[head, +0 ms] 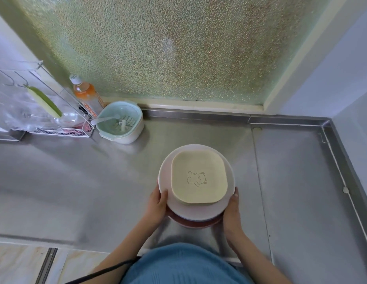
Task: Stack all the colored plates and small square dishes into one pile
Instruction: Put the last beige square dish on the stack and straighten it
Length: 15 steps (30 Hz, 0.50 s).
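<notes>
One pile of dishes stands on the steel counter in front of me. A cream square dish with a bear drawing lies on top. Under it is a pale pink round plate, and a reddish plate shows at the pile's near edge. My left hand holds the pile's left side, thumb over the pink plate's rim. My right hand presses flat against the pile's right side with straight fingers. Lower dishes in the pile are hidden.
A mint strainer bowl with a white spoon sits at the back left, beside an orange drink bottle and a white wire rack. Frosted glass stands behind. The counter's raised steel rim runs along the right.
</notes>
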Each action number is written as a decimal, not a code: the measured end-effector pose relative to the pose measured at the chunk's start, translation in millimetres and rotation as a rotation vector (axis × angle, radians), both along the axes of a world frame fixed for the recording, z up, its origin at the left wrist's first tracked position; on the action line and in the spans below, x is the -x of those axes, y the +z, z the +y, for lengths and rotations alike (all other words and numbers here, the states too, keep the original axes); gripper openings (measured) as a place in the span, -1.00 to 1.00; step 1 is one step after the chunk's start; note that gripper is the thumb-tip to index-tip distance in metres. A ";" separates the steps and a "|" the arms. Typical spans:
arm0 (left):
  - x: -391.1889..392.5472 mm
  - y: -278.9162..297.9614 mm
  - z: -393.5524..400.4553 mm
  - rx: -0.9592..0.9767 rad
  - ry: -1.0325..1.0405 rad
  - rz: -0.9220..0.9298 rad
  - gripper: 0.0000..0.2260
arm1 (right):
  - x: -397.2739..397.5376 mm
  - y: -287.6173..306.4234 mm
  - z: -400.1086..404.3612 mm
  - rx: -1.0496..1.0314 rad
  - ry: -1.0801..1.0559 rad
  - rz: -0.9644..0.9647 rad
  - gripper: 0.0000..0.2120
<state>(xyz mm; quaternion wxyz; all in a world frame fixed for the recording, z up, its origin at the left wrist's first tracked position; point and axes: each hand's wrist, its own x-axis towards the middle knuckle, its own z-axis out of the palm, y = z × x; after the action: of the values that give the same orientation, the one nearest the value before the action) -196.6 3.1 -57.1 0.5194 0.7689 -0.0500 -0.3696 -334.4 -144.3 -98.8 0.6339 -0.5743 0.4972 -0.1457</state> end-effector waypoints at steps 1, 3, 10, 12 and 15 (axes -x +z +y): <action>-2.4 -0.2 -0.3 0.007 0.009 0.000 -0.71 | -4.6 -0.6 -0.4 0.008 0.002 -0.005 -0.24; -11.7 -0.9 -1.1 0.000 0.044 0.016 -0.68 | -18.0 1.4 -2.1 0.009 0.016 -0.011 -0.25; -71.4 8.8 -15.8 -0.015 0.181 0.105 -0.71 | -84.5 5.7 -16.2 -0.040 0.050 0.009 -0.50; -93.7 11.4 -22.6 -0.021 0.201 0.108 -0.69 | -104.3 6.2 -24.0 -0.051 0.065 0.026 -0.52; -123.3 15.8 -31.7 -0.034 0.222 0.100 -0.69 | -134.7 7.7 -33.7 -0.052 0.094 0.032 -0.54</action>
<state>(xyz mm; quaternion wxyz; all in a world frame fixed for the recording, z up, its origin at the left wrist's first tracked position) -73.3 -28.6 -41.3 0.5460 0.7589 0.0675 -0.3484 -199.7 -178.0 -91.1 0.6466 -0.5826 0.4835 -0.0938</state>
